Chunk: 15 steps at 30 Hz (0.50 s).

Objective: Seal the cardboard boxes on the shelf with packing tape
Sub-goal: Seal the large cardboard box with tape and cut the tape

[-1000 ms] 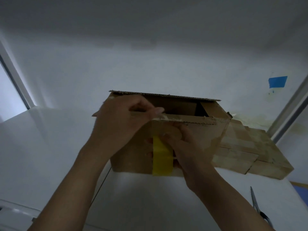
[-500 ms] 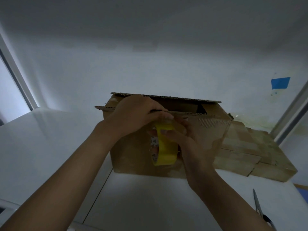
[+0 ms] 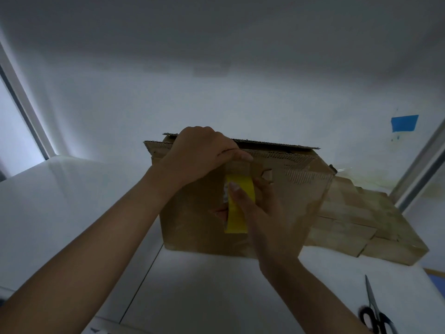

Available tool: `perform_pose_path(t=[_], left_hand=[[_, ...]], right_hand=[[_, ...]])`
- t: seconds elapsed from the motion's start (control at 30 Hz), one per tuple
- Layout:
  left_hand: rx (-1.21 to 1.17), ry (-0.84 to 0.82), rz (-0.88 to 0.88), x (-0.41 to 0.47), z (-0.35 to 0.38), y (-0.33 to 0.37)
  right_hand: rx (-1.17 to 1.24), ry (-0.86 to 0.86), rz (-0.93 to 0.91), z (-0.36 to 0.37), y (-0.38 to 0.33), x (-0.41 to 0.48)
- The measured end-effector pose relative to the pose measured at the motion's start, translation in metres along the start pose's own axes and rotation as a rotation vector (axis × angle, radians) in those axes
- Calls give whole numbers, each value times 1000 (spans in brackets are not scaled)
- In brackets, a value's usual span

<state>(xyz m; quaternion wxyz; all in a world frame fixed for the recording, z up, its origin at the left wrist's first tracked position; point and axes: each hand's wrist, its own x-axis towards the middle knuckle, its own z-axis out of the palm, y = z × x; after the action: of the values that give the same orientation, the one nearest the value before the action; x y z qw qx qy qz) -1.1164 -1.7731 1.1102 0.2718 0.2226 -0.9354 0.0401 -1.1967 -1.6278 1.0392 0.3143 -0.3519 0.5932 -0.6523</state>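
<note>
A brown cardboard box (image 3: 192, 220) stands on the white shelf (image 3: 216, 285), its top flaps folded nearly flat. My left hand (image 3: 199, 155) lies over the front top edge with curled fingers, the thumb pressing the flap and what looks like a strip of tape down there. My right hand (image 3: 260, 213) grips a yellow roll of packing tape (image 3: 238, 203) held against the box's front face, below the left thumb. The tape end under the thumb is hidden.
Flattened or taped cardboard boxes (image 3: 361, 218) lie to the right behind the box. Black-handled scissors (image 3: 373, 314) lie on the shelf at the lower right. A blue tape patch (image 3: 404, 122) is on the back wall. Metal uprights frame both sides.
The left hand has pushed the front flap down and closed the top. The right hand raised the yellow roll to the top edge, then drew it back down the front face.
</note>
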Motion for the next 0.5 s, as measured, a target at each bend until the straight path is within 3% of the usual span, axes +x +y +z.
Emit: perform_pose_path(t=[0.1,0.33,0.5], left_hand=[[28,19,27,3,4,-6],[80,91,58,14,8,-11],[149,320,155,13,19,-16]], right_hand=[[88,-14,155,-2,-8,5],[112,-135,308,-10,-20,15],[187,-193,348,-7,-24,16]])
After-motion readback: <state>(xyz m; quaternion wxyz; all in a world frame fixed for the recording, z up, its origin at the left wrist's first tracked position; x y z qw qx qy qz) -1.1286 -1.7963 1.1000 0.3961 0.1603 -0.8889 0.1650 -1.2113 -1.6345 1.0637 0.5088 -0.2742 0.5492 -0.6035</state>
